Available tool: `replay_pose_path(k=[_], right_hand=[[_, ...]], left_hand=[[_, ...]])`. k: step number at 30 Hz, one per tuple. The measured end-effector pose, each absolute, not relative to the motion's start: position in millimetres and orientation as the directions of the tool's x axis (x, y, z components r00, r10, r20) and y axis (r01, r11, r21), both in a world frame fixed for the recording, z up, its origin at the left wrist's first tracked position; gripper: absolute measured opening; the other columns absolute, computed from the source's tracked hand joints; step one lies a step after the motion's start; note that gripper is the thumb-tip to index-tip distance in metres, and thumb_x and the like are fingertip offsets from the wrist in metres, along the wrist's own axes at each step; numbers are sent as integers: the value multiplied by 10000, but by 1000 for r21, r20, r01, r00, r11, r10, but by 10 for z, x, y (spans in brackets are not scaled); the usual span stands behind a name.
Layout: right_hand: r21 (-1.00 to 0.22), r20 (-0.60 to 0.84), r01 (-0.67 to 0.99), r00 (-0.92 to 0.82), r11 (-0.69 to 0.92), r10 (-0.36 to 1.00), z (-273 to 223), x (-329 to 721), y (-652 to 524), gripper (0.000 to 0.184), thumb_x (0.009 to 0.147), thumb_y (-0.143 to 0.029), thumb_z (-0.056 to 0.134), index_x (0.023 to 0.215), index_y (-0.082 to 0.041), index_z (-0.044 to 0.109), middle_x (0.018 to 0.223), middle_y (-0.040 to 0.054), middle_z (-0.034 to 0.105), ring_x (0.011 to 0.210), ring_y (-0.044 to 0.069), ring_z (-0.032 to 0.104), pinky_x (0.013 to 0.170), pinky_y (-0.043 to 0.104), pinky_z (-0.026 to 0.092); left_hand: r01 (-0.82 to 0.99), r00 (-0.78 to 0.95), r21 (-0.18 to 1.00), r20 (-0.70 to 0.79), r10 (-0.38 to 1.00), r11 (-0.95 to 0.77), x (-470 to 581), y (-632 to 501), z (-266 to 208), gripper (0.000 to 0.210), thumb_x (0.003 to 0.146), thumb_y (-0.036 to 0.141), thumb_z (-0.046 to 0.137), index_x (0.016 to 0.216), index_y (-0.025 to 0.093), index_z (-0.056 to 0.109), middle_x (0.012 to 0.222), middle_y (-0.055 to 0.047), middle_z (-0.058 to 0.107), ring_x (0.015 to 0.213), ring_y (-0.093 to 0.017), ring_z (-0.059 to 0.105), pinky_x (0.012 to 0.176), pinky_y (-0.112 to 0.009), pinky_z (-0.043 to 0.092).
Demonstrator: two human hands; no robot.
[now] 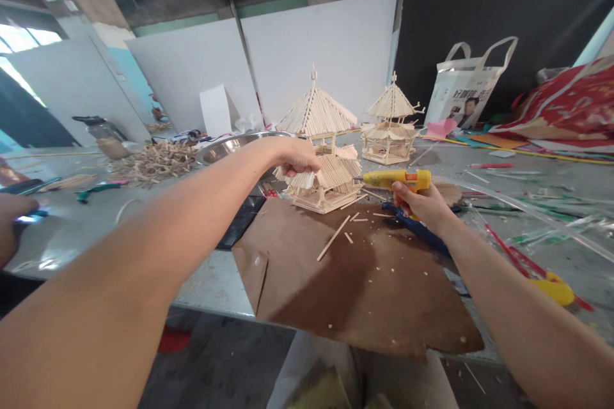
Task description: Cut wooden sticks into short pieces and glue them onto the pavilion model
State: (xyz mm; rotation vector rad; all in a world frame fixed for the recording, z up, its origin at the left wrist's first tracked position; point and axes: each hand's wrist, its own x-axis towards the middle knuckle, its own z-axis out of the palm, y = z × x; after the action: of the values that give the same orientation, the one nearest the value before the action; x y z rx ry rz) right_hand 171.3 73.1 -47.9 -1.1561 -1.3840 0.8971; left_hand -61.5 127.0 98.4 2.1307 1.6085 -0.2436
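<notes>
My right hand (420, 202) is wrapped round a yellow hot glue gun (396, 178), whose nozzle points left at a model pavilion (329, 177) made of thin wooden sticks. The model has two tiers of roof and a pointed top. My left hand (301, 157) reaches over to the left side of the model, between its upper and lower roofs, with the fingers curled. Whether a small piece is pinched there is hidden from me. Under the model lies a brown board (307, 268), on which several loose sticks (332, 238) and light crumbs are scattered.
A smaller stick pavilion (389, 140) stands behind to the right, near a white tote bag (467, 92). Left of the model are a metal basin (215, 151) and a heap of twigs (152, 163). Another person's hand (14, 220) shows at the left edge.
</notes>
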Motion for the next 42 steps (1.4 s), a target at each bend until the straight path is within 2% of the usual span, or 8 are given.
replay_pose_path(k=[9, 14, 19, 25, 31, 42], right_hand=[[-959, 255, 140, 54, 245, 966, -459, 1695, 719, 419, 594, -567, 578, 512, -169, 474, 430, -27, 466, 321, 54, 364, 309, 207, 279], [-956, 259, 157, 41, 250, 965, -454, 1698, 717, 417, 607, -569, 565, 507, -177, 467, 433, -28, 463, 322, 57, 362, 312, 216, 277], [-958, 252, 153, 42, 243, 967, -441, 1692, 711, 410, 600, -570, 570, 539, -175, 481, 446, -26, 475, 323, 58, 362, 319, 222, 281], [-955, 256, 166, 48, 245, 966, -443, 1692, 705, 413, 606, -571, 564, 521, -177, 471, 440, -29, 469, 322, 60, 364, 317, 221, 272], [-960, 245, 153, 48, 235, 968, -446, 1692, 707, 416, 603, -575, 563, 514, -179, 471, 426, -29, 467, 320, 57, 358, 311, 214, 272], [-961, 248, 137, 53, 239, 967, -456, 1688, 713, 396, 587, -555, 587, 537, -174, 491, 429, -31, 476, 322, 58, 364, 307, 209, 285]], left_hand=[[942, 300, 273, -439, 847, -193, -629, 1266, 999, 229, 580, 257, 501, 473, 193, 309, 379, 47, 255, 354, -81, 294, 403, -252, 234], [939, 309, 278, -430, 848, -201, -638, 1246, 995, 216, 600, 263, 497, 482, 188, 332, 374, 47, 266, 360, -80, 298, 401, -245, 232], [929, 341, 277, -388, 856, -245, -650, 1269, 1002, 129, 604, 294, 532, 629, 176, 487, 416, 43, 367, 375, -75, 347, 415, -230, 275], [905, 406, 289, -365, 838, -312, -694, 1308, 1017, 233, 593, 331, 571, 762, 172, 587, 593, -16, 558, 419, -69, 413, 441, -223, 315], [885, 442, 317, -352, 825, -340, -745, 1344, 1022, 236, 582, 362, 602, 725, 176, 629, 697, -50, 619, 449, -71, 434, 453, -223, 324], [883, 443, 332, -361, 821, -331, -782, 1348, 1021, 253, 596, 412, 609, 650, 168, 650, 693, -59, 625, 456, -74, 452, 475, -237, 347]])
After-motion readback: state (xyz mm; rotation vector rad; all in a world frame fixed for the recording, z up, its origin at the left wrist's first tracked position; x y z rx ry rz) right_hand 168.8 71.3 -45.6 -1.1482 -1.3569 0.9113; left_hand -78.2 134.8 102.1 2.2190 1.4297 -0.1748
